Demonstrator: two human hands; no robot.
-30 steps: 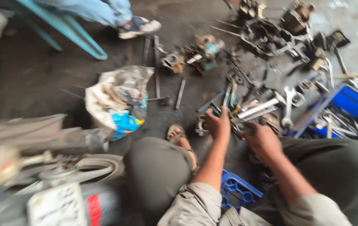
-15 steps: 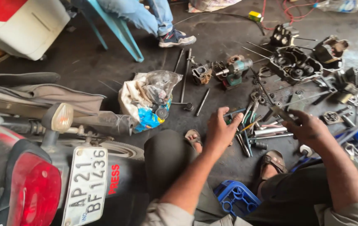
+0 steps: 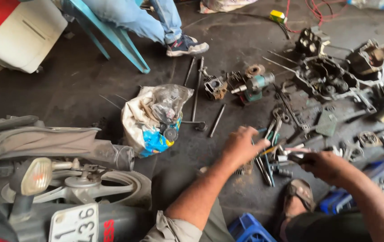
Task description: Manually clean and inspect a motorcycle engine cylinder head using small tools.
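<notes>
Nearest the camera, a motorcycle's rear point(image 3: 66, 197) with its turn signal and number plate fills the lower left, and a blue plastic crate point(image 3: 250, 228) sits between the person's knees. A sandalled foot point(image 3: 299, 195) rests on the dark workshop floor point(image 3: 88, 85). The left hand point(image 3: 241, 145) hovers palm down over a scatter of hand tools point(image 3: 268, 152) lying on the floor, its fingers spread and released, touching nothing clearly. The right hand point(image 3: 324, 166), just beside those tools, has its fingers clenched around a small dark tool point(image 3: 297, 157). Farther out lie a crumpled plastic bag point(image 3: 156, 116), long metal rods point(image 3: 196, 89), a green-bodied engine part point(image 3: 254, 85) and an opened engine casing point(image 3: 326, 76). Beyond, another person's blue-trousered leg and sneaker point(image 3: 185, 45) rest by a turquoise chair point(image 3: 111, 36).
</notes>
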